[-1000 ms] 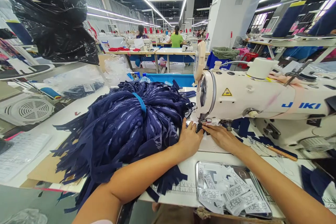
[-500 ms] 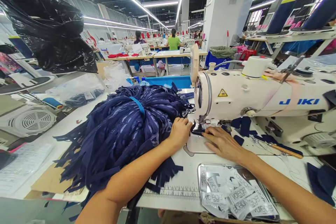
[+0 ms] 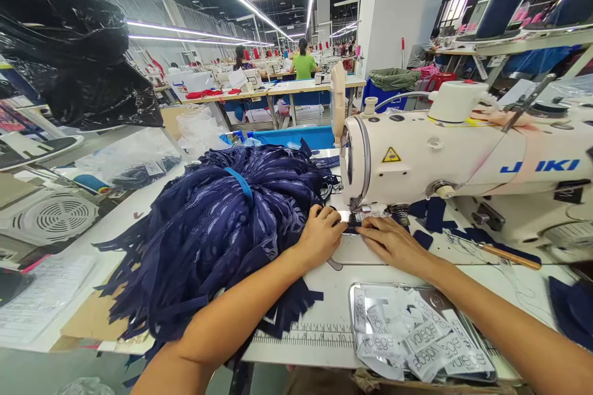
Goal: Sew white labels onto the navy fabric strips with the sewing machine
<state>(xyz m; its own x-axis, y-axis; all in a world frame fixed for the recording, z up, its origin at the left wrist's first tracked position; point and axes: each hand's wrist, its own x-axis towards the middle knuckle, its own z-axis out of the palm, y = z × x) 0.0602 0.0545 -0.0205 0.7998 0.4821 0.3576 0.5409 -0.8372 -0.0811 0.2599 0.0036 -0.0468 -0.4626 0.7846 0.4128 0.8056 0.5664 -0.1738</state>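
Note:
My left hand [image 3: 320, 238] is closed at the left of the sewing machine's needle area, its curled fingers on the edge of a small navy fabric piece [image 3: 352, 229]. That piece lies under the presser foot, mostly covered by my fingers. From the right, my right hand [image 3: 393, 244] reaches the same piece with its fingers stretched out, the tips touching the cloth beside the foot. Above both hands is the head of the white sewing machine [image 3: 417, 151]. A big bundle of navy lace garments [image 3: 222, 228], tied with a blue band [image 3: 239, 184], lies against my left forearm.
A metal tray [image 3: 354, 321] of white printed labels [image 3: 424, 339] sits at the table's front. Right of the machine bed are a wooden-handled tool [image 3: 509, 255] and navy scraps [image 3: 434, 215]. A black plastic bag [image 3: 78, 49] hangs upper left. People work at tables farther back.
My left fingers have shifted slightly right, closer to the presser foot. My right fingers have drawn closer together on the fabric. The camera view has tilted a little.

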